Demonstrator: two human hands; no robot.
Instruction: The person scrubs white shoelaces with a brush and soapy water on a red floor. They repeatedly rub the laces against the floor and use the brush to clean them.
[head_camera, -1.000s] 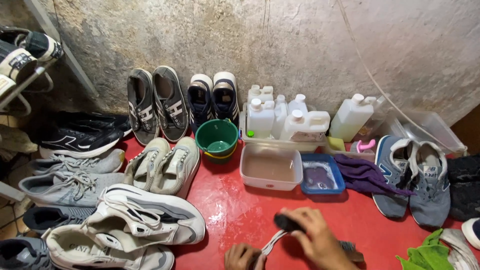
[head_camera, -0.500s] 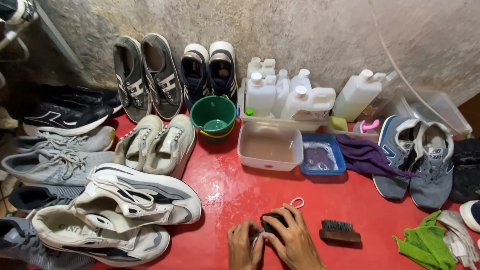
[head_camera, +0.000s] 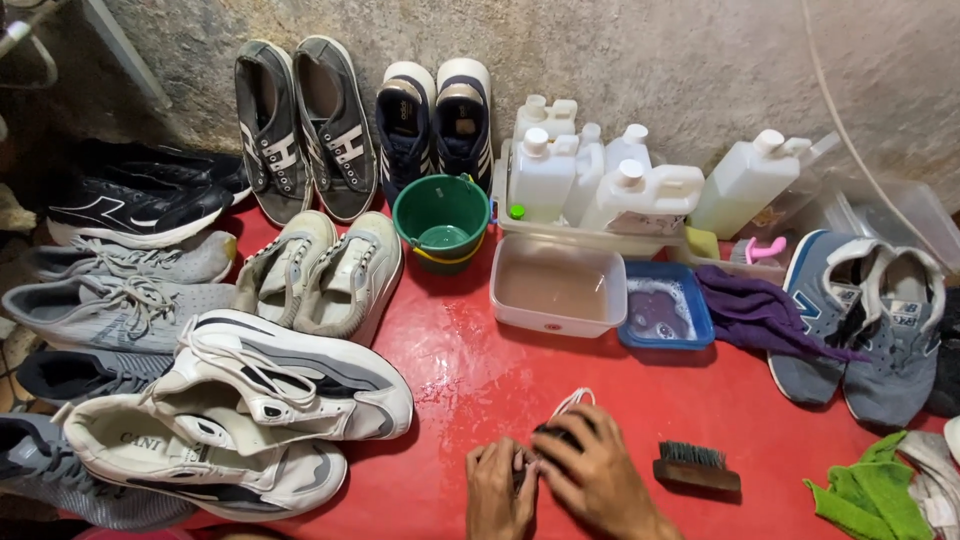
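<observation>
Rough grey concrete wall backs a wet red floor (head_camera: 470, 370) crowded with shoes and wash things, seen from the head camera.

At the bottom edge the left hand (head_camera: 497, 490) and right hand (head_camera: 590, 478) meet, both closed in a pinching grip on a small dark object (head_camera: 552, 437) with a white cord loop (head_camera: 572, 402) sticking out just beyond the fingers. What the dark object is cannot be told; the hands cover most of it.

Just to the right of the grip a wooden scrub brush (head_camera: 697, 466) lies bristles up, apart from the hands. Further right, a green cloth (head_camera: 868, 490) sits near the frame corner.

Left of the grip, a pair of white sneakers (head_camera: 250, 420) lies stacked, with grey and black shoes beyond them.

Beyond the grip, away from the person, stand a white tub of cloudy water (head_camera: 558, 290) and, touching it, a blue tray with suds (head_camera: 665, 312). A purple cloth (head_camera: 760, 315) drapes beside the tray, next to blue-grey sneakers (head_camera: 870, 330). Further back are a green bucket (head_camera: 441, 220) and white plastic jugs (head_camera: 600, 180)
</observation>
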